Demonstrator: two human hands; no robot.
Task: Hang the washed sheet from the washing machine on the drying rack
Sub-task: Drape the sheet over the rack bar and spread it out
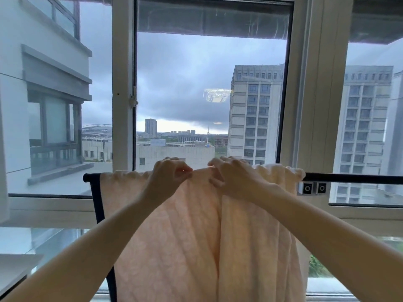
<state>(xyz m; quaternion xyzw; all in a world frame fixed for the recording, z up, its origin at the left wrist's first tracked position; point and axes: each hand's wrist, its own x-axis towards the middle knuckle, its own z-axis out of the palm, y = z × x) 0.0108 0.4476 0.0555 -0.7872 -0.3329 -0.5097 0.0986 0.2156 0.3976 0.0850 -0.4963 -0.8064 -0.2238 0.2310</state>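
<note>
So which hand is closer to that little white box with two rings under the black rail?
Right. The right hand pinches the sheet at the rail, a little to the left of the white box; the left hand grips the sheet even farther left.

Home setting: upper-floor flat, at a glazed balcony or window bay used for laundry. Evidence noted: white-framed sliding windows (pixel 123 118) with a latch (pixel 133 101); black drying rack (pixel 349 178) just in front of the glass, pale peach sheet (pixel 174 236) draped over its top bar. Through the panes: overcast sky, neighbouring facade (pixel 43 83) close on the left, tall multi-storey block (pixel 255 118) on the right, low rooftops and distant towers seen from above. Indoor light reflection (pixel 217 95) on the centre pane.
</note>
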